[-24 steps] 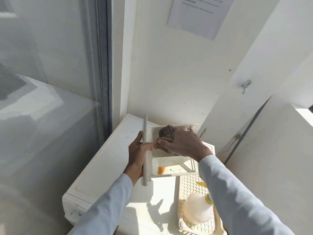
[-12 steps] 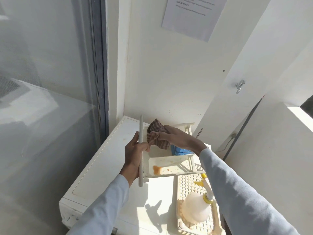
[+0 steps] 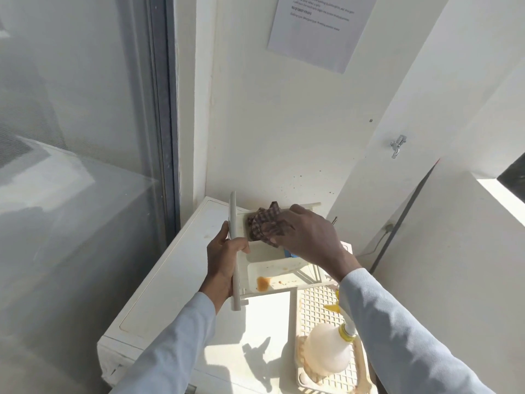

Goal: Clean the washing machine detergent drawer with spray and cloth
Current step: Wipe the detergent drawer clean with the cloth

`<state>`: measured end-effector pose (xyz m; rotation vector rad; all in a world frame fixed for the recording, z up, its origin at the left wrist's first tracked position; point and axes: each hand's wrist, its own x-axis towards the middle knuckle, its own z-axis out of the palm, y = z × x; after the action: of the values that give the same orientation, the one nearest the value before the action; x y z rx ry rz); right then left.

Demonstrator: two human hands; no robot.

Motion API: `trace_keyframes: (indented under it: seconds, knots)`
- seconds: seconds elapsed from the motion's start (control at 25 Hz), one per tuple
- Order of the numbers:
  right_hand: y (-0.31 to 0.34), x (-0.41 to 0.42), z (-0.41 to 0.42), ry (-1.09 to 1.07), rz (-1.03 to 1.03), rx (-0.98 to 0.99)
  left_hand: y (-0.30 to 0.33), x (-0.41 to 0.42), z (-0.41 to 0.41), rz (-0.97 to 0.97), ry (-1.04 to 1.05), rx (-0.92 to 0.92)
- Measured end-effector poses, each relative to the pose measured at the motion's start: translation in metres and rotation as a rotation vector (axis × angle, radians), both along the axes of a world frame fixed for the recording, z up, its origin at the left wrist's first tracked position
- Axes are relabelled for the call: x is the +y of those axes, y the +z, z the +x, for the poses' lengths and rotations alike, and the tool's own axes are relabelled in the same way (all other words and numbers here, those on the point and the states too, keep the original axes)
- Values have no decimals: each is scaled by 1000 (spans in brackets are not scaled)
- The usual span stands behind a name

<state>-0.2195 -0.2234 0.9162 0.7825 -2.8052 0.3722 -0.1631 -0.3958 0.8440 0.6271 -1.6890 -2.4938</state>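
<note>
The white detergent drawer [image 3: 272, 273] is held up over the washing machine top [image 3: 170, 282], its front panel turned to the left. My left hand [image 3: 223, 258] grips that front panel. My right hand [image 3: 308, 237] holds a brown checked cloth [image 3: 265, 224] and presses it into the drawer's far compartment. An orange-brown stain lies in the near compartment, and a blue part shows under my right hand. The spray bottle [image 3: 331, 351], pale with a yellow nozzle, stands in a lattice tray at lower right.
The cream lattice tray [image 3: 312, 305] sits on the machine's right side. A glass door [image 3: 79, 137] runs along the left. White walls close in behind and to the right, with a paper notice [image 3: 318, 27], a metal tap [image 3: 397, 145] and a grey cable [image 3: 403, 220].
My right hand has worked the cloth around the drawer's far compartment, first to its left corner near the front panel, then back to the right. My left hand kept its grip.
</note>
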Motion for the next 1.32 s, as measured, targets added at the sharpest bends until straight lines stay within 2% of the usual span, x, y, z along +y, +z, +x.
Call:
trace_keyframes:
  seconds: [0.2,0.52,0.64,0.8,0.96,1.04,1.08,1.16,1.24,1.32]
  knots:
    - [-2,29,-20,-153,221,152,-4,-1,0,-14,21,9]
    - [-8,-3,9,-161,224,92,0,6,-2,64,12,-1]
    - [-10,-23,15,-196,110,-1,5,13,-3,70,2,36]
    - [-10,-41,13,-211,-106,-240,6,17,-6,11,6,39]
    - [-8,-35,-2,-250,-289,-462,9,10,-7,-58,-26,62]
    - [0,-26,-10,-225,-454,-601,10,5,-6,-42,-24,63]
    - [4,-22,-14,-219,-470,-632,10,3,-6,-25,-10,60]
    - [13,-11,-22,-260,-334,-522,15,2,-7,-14,9,72]
    - [18,1,-27,-366,-84,-214,21,4,-8,-33,-6,98]
    - [25,8,-24,-459,5,56,22,6,-11,-58,-18,105]
